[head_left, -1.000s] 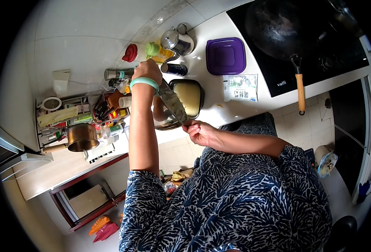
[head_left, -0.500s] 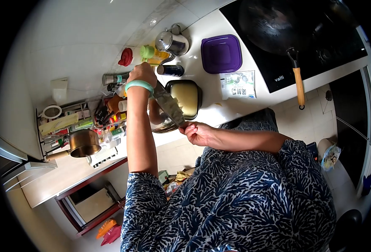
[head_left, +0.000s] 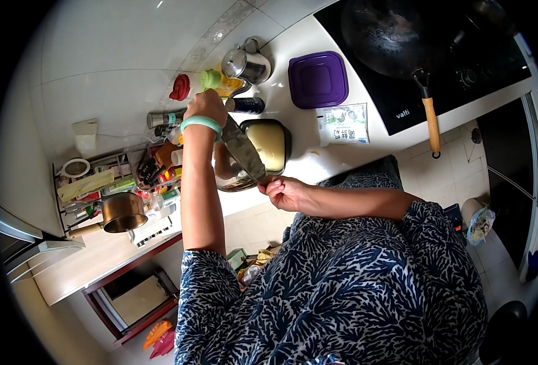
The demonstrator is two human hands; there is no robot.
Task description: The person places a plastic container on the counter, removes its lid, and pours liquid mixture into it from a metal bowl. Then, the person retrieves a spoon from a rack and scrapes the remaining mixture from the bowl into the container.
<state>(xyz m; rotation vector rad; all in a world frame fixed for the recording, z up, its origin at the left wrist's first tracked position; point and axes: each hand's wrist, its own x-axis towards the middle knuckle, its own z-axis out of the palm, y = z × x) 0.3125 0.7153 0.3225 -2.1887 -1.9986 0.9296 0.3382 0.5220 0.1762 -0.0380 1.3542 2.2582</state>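
My left hand (head_left: 206, 106), with a green bangle at its wrist, is closed at the upper end of a wide knife (head_left: 244, 149); the handle is hidden in the fist. My right hand (head_left: 283, 193) pinches the blade's lower end between thumb and fingers. Bits of pale food cling to the tilted blade. Beneath it is a shiny metal bowl (head_left: 224, 172), partly covered by the blade and my left arm. Just right of the blade, a dark container (head_left: 288, 143) holds a smooth, pale yellow mass (head_left: 267, 143).
A purple container (head_left: 319, 79) and a white printed packet (head_left: 344, 123) lie on the counter. Beyond my left hand stand a metal pot (head_left: 246, 65) and bottles. A wok (head_left: 384, 36) rests on the black stove. At left are a saucepan (head_left: 124, 212) and a cluttered rack (head_left: 92, 184).
The view has shifted slightly, so the counter items appear a little further left. Both hands keep their hold on the knife, and its blade has changed tilt slightly.
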